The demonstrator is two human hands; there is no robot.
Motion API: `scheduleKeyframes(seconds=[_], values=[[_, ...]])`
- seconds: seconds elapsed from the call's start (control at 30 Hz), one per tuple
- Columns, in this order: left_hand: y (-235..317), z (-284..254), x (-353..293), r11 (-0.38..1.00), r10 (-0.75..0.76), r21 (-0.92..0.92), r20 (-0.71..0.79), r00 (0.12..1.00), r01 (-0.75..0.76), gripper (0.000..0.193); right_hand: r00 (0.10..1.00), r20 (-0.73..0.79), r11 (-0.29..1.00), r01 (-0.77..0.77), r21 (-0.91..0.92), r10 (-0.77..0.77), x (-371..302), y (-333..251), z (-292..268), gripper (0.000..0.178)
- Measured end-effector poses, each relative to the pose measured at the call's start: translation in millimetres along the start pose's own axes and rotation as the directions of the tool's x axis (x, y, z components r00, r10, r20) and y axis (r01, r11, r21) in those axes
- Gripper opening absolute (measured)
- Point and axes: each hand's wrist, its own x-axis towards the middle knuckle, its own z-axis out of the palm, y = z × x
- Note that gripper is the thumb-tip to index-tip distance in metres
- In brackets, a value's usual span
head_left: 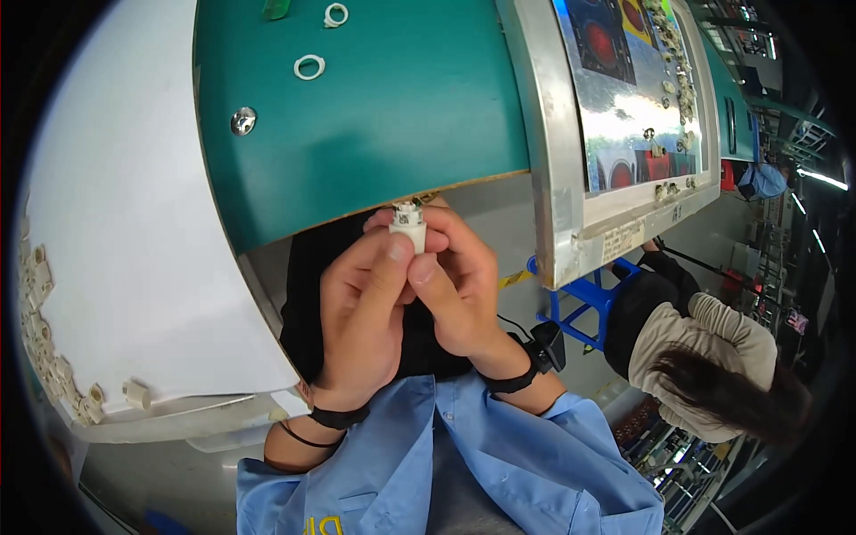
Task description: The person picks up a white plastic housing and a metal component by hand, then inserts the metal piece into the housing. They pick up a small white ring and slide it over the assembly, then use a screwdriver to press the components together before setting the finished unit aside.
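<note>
Bright foreground, white glare on glossy sheet (622,125), soft shadow on green tabletop (392,107), bowed edges, black corners

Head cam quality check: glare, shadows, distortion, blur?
Head view: strong glare on the framed panel; soft shadow on the green tabletop; white tray edges bowed, corners black; fingers and white part fairly sharp, fine detail too small.

Room over green tabletop (374,111); metal frame (551,134) blocks right, seemingly raised.
</note>
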Motion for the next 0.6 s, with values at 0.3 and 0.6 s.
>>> scheduleKeyframes(seconds=[0.3, 0.6], values=[[2.2, -15.1, 18.9, 0.999, 0.043, 0.017, 0.109, 0.993, -0.045, 0.031, 0.986, 0.168, 0.999, 0.009, 0.051, -0.018, 17.6, 26.3, -13.7, 0.039], [5.1, -23.0, 29.2, 0.998, -0.044, 0.043, 0.108, 0.993, 0.04, 0.037, 0.934, 0.256, 0.894, 0.322, -0.311, -0.248, 42.2, 37.8, -36.8, 0.047]])
